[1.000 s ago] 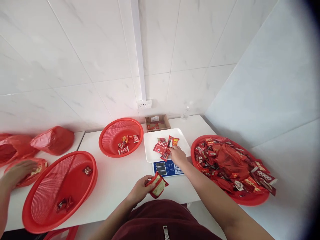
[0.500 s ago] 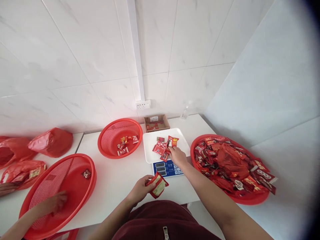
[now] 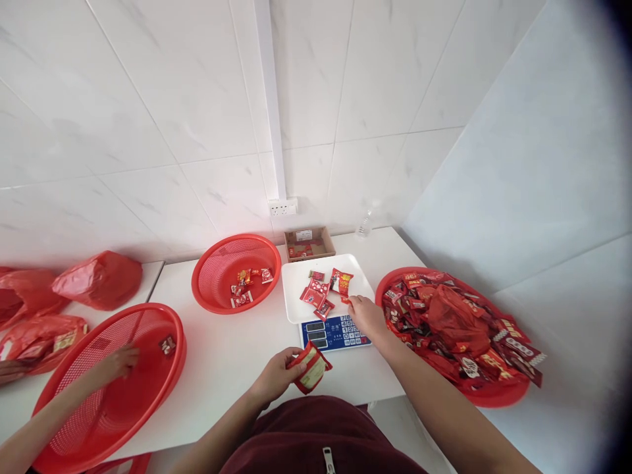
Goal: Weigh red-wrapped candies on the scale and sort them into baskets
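My left hand [image 3: 277,376] is closed on a red snack packet [image 3: 312,368] with a pale label, held over the table's front edge. My right hand [image 3: 364,315] is at the right front of the white scale pan [image 3: 291,289], its fingers pinching a small red packet [image 3: 345,299] that they mostly hide. Several red packets lie loose on the pan, among them a red-and-yellow one [image 3: 340,282] and a dotted one [image 3: 316,293]. In front of the pan shows the blue keypad panel of the scale [image 3: 333,333].
To the right stands a red basket [image 3: 382,289] heaped with packets. Another red basket [image 3: 202,289] with a few packets is behind left. A co-worker's hand [image 3: 121,363] reaches into a large red basket [image 3: 180,342]. Behind the scale are a cardboard box [image 3: 320,251] and a clear bottle [image 3: 364,224].
My right hand has drawn back right and toward me from the packets on the pan, with a small red packet in its fingers. My left hand has stayed put.
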The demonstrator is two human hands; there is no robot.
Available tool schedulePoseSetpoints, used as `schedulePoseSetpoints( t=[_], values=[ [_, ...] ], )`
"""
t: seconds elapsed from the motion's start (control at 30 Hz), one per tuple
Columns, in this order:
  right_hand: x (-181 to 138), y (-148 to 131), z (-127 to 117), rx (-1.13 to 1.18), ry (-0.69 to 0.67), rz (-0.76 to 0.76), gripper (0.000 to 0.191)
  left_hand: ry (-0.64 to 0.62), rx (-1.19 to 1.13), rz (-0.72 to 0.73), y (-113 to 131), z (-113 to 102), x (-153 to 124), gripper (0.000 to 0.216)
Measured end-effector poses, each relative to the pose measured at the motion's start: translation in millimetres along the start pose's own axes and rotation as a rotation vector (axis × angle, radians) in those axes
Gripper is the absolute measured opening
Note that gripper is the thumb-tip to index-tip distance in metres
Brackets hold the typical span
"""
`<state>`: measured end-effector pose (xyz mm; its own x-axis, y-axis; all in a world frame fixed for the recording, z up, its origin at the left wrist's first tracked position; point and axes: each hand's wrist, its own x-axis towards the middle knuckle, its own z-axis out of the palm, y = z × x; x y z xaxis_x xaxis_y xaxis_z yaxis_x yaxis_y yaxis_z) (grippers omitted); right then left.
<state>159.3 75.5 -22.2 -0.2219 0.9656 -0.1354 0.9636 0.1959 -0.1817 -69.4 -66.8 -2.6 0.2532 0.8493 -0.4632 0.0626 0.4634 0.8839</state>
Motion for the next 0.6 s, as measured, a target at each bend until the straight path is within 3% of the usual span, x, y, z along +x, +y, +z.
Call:
schedulePoseSetpoints(
  t=[0.1,0.23,0.3,0.37,0.5,0.6],
  values=[
    [-15.3,17.0,-13.5,0.03,0.09,0.12,0.03,-0.02,-0.008,-0.002,4.2,1.7,1.2,0.048],
    [-44.1,52.8,-28.3,0.099,0.205,0.405,0.036,-0.015,-0.012,-0.014,8.3,2.9,1.6,0.049],
    [-57.0,59.2,-27.0,0.168,0.264,0.445,0.045,-0.006,-0.028,-0.017,8.2,4.3,3.9,0.049],
    [-67.1,47.1,-19.2,0.38,0.2,0.333,0.053,0.008,-0.045,-0.022,7.5,7.7,8.0,0.048],
    [-84.2,-18.4,0.5,0.933,-0.267,-0.044,0.058,0.015,-0.03,0.008,3.9,19.4,17.7,0.043],
    [-92.4,-55.4,6.1,1.042,-0.353,-0.129,0.048,0.002,0.093,0.055,-3.5,24.0,22.1,0.039]
  ],
)
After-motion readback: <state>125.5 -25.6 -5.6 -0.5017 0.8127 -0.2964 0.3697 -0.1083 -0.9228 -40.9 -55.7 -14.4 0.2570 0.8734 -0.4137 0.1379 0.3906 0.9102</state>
